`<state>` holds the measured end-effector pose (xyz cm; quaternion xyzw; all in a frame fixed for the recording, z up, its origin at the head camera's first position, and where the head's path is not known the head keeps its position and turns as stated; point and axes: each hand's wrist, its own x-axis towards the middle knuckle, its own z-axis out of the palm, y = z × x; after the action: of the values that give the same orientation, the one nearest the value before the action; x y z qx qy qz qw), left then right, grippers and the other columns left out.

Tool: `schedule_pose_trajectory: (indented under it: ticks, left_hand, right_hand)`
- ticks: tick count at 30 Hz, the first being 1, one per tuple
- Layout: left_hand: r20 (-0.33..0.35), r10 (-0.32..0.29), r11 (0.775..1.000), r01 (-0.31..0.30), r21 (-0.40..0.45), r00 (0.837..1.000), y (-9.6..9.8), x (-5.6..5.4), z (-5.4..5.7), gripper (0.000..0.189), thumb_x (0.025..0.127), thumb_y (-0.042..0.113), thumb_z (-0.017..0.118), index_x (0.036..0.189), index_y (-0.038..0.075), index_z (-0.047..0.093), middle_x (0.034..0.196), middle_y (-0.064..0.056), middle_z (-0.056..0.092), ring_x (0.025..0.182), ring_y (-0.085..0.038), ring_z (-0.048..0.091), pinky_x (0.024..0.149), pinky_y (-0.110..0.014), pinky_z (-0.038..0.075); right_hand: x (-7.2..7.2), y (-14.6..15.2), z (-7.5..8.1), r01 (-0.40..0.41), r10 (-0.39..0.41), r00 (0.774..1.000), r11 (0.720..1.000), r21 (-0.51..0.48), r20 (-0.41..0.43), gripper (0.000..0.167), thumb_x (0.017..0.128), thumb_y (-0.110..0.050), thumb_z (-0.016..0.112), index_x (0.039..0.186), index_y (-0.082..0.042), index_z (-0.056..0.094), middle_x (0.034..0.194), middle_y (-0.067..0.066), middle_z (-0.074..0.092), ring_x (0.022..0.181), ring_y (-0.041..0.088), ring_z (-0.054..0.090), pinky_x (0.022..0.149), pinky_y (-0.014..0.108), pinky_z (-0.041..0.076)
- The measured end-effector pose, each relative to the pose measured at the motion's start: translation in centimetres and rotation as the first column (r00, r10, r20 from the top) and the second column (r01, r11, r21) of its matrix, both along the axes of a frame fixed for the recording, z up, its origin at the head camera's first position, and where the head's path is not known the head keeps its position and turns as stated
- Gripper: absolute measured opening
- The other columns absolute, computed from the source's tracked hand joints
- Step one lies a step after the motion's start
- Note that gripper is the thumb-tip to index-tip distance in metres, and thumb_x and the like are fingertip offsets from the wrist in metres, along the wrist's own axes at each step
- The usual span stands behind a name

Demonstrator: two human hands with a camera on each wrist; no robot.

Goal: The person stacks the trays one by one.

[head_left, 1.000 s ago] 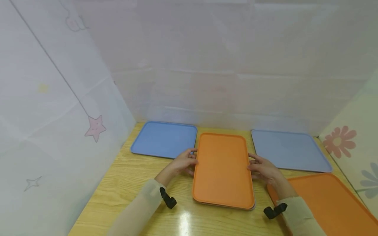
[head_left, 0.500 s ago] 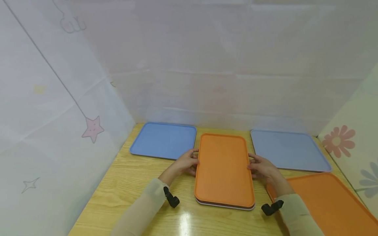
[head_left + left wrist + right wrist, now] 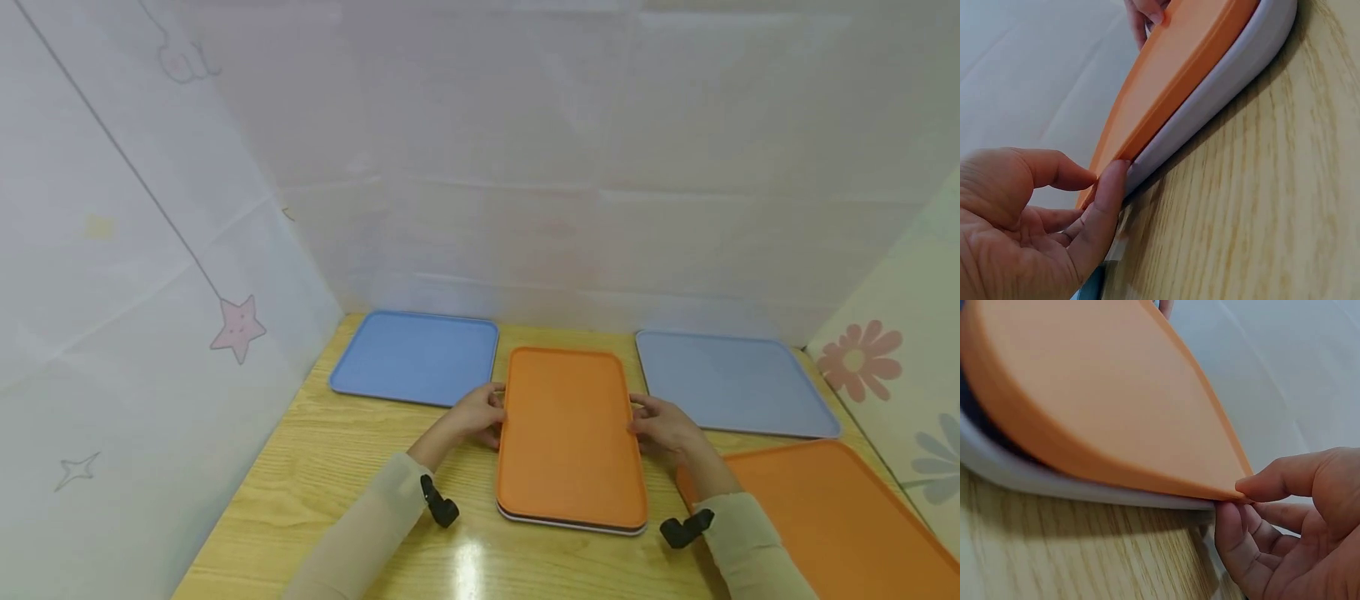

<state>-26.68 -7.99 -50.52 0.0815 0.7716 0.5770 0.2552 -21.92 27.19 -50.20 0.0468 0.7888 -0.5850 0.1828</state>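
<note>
We see an orange tray gripped mid-table, on or just above the wood-grain tabletop.
Our left hand and right hand each pinch a long edge, a pale rim showing beneath; a blue tray and a pale blue tray lie behind, left and right, against a whitish sheet; side sheets carry a pink star and a reddish flower.

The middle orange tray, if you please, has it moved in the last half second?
Yes: the far edge of the middle orange tray has shifted slightly down the head view, against the left blue tray.
</note>
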Motion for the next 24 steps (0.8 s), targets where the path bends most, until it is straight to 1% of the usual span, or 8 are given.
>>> schedule_pose_trajectory:
  ticks: [1, 3, 6, 8, 10, 13, 18, 24]
  left_hand:
    - [0.0, -0.001, 1.0, 0.001, -0.001, 1.0, 0.01, 0.02, -0.01, 0.072, 0.092, 0.0, 0.059, 0.157, 0.002, 0.029, 0.101, -0.014, 0.057, 0.066, -0.024, 0.064, 0.056, -0.041, 0.062]
    - [-0.016, -0.005, 1.0, 0.005, -0.021, 1.0, 0.04, -0.01, -0.04, 0.071, 0.092, 0.0, 0.06, 0.156, 0.001, 0.031, 0.1, -0.014, 0.059, 0.066, -0.028, 0.065, 0.056, -0.041, 0.061]
    - [-0.033, -0.014, 0.998, 0.012, -0.062, 0.999, 0.13, -0.03, -0.15, 0.071, 0.091, 0.001, 0.063, 0.155, 0.0, 0.034, 0.102, -0.014, 0.059, 0.068, -0.028, 0.065, 0.055, -0.04, 0.061]
    - [-0.031, -0.02, 0.997, 0.018, -0.08, 0.999, 0.21, 0.03, -0.19, 0.072, 0.09, 0.001, 0.064, 0.155, 0.0, 0.033, 0.105, -0.015, 0.058, 0.072, -0.026, 0.065, 0.055, -0.039, 0.06]
    - [-0.013, -0.024, 0.997, 0.022, -0.08, 1.0, 0.31, 0.17, -0.23, 0.074, 0.089, 0.0, 0.065, 0.155, 0.0, 0.032, 0.109, -0.016, 0.055, 0.074, -0.024, 0.065, 0.056, -0.04, 0.061]
    - [0.009, -0.03, 0.997, 0.031, -0.073, 1.0, 0.44, 0.4, -0.1, 0.076, 0.089, -0.004, 0.064, 0.156, -0.001, 0.029, 0.113, -0.017, 0.052, 0.079, -0.025, 0.068, 0.061, -0.045, 0.062]
    - [0.023, -0.033, 0.998, 0.034, -0.055, 0.999, 0.56, 0.73, 0.13, 0.08, 0.087, -0.009, 0.063, 0.157, -0.002, 0.024, 0.116, -0.017, 0.05, 0.084, -0.027, 0.069, 0.066, -0.049, 0.063]
    - [0.022, -0.029, 0.998, 0.03, -0.06, 0.999, 0.67, 0.75, 0.04, 0.08, 0.082, -0.011, 0.063, 0.154, 0.0, 0.031, 0.124, -0.019, 0.052, 0.088, -0.028, 0.067, 0.067, -0.048, 0.063]
  right_hand:
    - [-0.05, 0.03, -0.02, 0.001, -0.001, 1.0, 1.0, 0.01, 0.002, 0.079, 0.091, 0.004, 0.064, 0.157, 0.009, 0.021, 0.119, 0.023, 0.057, 0.083, 0.016, 0.063, 0.069, 0.033, 0.059]
    - [-0.16, 0.1, -0.03, 0.004, -0.004, 1.0, 0.999, 0.034, 0.007, 0.078, 0.09, 0.003, 0.065, 0.156, 0.009, 0.023, 0.111, 0.019, 0.059, 0.08, 0.016, 0.063, 0.068, 0.033, 0.059]
    - [-0.28, 0.14, -0.07, -0.006, 0.005, 1.0, 0.998, 0.059, 0.013, 0.078, 0.089, 0.003, 0.065, 0.155, 0.009, 0.024, 0.1, 0.012, 0.058, 0.076, 0.017, 0.062, 0.067, 0.033, 0.059]
    - [-0.29, 0.17, -0.02, -0.017, 0.016, 1.0, 0.998, 0.067, 0.015, 0.078, 0.089, 0.003, 0.065, 0.155, 0.01, 0.023, 0.096, 0.01, 0.056, 0.076, 0.017, 0.062, 0.067, 0.032, 0.059]
    - [-0.26, 0.18, 0.06, -0.021, 0.02, 1.0, 0.998, 0.063, 0.018, 0.079, 0.088, 0.003, 0.064, 0.155, 0.01, 0.023, 0.098, 0.011, 0.055, 0.077, 0.017, 0.062, 0.067, 0.033, 0.059]
    - [-0.19, 0.21, 0.21, -0.034, 0.033, 0.999, 0.998, 0.058, 0.017, 0.079, 0.088, 0.003, 0.063, 0.155, 0.012, 0.021, 0.1, 0.012, 0.055, 0.079, 0.018, 0.063, 0.068, 0.034, 0.06]
    - [-0.15, 0.26, 0.37, -0.06, 0.06, 0.998, 0.996, 0.061, 0.007, 0.078, 0.089, 0.005, 0.061, 0.154, 0.014, 0.018, 0.1, 0.013, 0.052, 0.081, 0.019, 0.062, 0.069, 0.036, 0.06]
    - [-0.03, 0.16, 0.38, -0.07, 0.07, 0.997, 0.994, 0.079, 0.012, 0.079, 0.089, 0.007, 0.062, 0.154, 0.012, 0.018, 0.104, 0.016, 0.052, 0.082, 0.02, 0.061, 0.069, 0.037, 0.059]
